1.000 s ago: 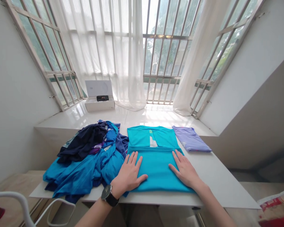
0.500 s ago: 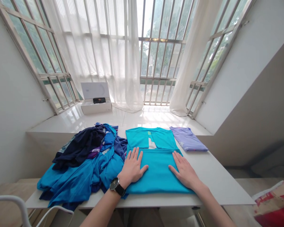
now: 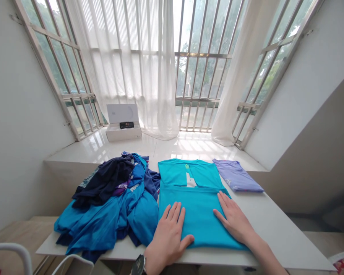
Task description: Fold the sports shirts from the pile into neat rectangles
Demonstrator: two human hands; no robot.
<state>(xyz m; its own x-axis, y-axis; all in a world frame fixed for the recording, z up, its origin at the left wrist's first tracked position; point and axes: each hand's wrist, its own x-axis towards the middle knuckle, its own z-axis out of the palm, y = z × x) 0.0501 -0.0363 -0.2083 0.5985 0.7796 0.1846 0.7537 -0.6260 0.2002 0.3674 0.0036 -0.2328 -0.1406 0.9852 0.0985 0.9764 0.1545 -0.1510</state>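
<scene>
The teal shirt [image 3: 199, 214] lies half-folded on the white desk [image 3: 275, 229], between the heap of blue and navy clothes [image 3: 114, 202] and the folded lilac shirt [image 3: 237, 180]. Both hands are flat on it, fingers spread, palms down, gripping nothing. The left hand [image 3: 169, 236] has slid back toward the near edge since half a second ago, and its wristwatch [image 3: 140, 265] now sits at the very bottom of the view. The right hand [image 3: 234, 218] presses the right part of the folded panel, much where it was. The lower half stays doubled over, with the white neck label [image 3: 190, 180] showing in the open collar above the fold; its print is too small to read. White lettering on a purple garment in the heap cannot be made out either. On the window ledge [image 3: 172, 147] behind, the open white box [image 3: 124, 124] holds a dark device.
</scene>
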